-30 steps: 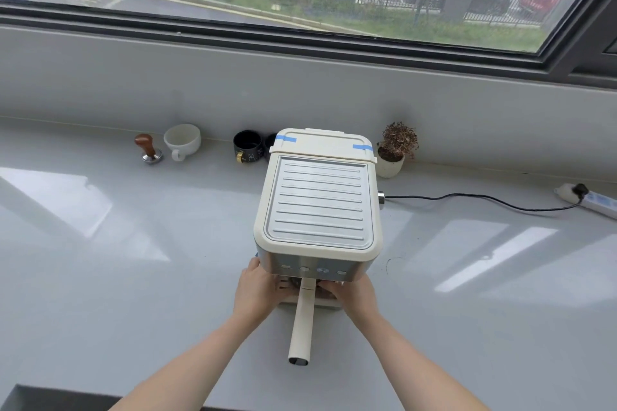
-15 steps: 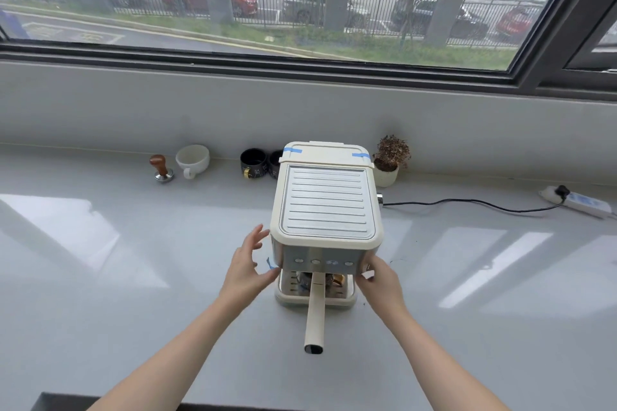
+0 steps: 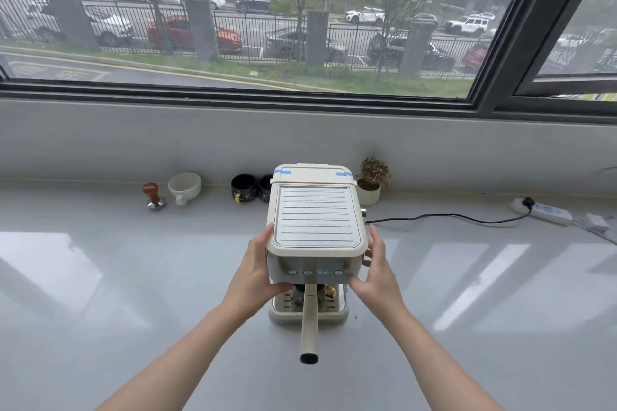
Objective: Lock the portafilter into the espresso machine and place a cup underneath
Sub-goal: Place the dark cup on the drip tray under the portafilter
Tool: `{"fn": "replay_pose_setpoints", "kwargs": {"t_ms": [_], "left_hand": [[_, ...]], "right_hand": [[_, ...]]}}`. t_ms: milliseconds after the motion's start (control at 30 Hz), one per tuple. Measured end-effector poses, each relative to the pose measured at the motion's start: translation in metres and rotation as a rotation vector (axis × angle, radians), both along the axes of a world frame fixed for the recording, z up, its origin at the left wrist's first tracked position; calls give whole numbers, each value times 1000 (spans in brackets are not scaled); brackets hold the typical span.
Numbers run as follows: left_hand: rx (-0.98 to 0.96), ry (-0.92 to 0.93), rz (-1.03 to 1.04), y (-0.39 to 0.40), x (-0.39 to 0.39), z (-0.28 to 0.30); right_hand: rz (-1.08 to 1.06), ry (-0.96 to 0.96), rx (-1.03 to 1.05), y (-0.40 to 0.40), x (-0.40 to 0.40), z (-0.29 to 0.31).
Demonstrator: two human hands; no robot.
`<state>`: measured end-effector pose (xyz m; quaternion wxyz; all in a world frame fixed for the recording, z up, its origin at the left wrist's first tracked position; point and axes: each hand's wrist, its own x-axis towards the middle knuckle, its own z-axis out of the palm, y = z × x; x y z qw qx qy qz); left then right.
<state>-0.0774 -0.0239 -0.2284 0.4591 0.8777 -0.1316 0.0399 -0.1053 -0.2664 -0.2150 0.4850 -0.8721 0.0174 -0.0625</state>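
Note:
A cream espresso machine [image 3: 315,220] stands in the middle of the grey counter. The portafilter sits under its front, and its long cream handle [image 3: 309,320] points straight toward me. A dark cup with a gold handle [image 3: 329,293] stands on the drip tray [image 3: 340,309] below the portafilter head, mostly hidden. My left hand [image 3: 258,272] presses flat against the machine's left side. My right hand [image 3: 374,272] lies against its right front corner, fingers spread.
Along the back wall stand a wooden-knobbed tamper [image 3: 153,197], a white cup [image 3: 184,187], two black cups [image 3: 245,188] and a small potted plant [image 3: 370,182]. A black cable [image 3: 447,216] runs right to a power strip [image 3: 544,212].
Both hands left the portafilter area under the machine and moved up and outward onto the machine's two sides. The camera view tilted up, showing more window.

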Motion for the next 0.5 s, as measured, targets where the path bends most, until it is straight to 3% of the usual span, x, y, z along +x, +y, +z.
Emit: {"fn": "replay_pose_setpoints", "kwargs": {"t_ms": [333, 500], "left_hand": [[7, -39, 93, -6, 1, -6], [-15, -40, 103, -7, 0, -5]], "right_hand": [[-135, -144, 27, 35, -5, -5], [-208, -125, -19, 39, -7, -5]]}}
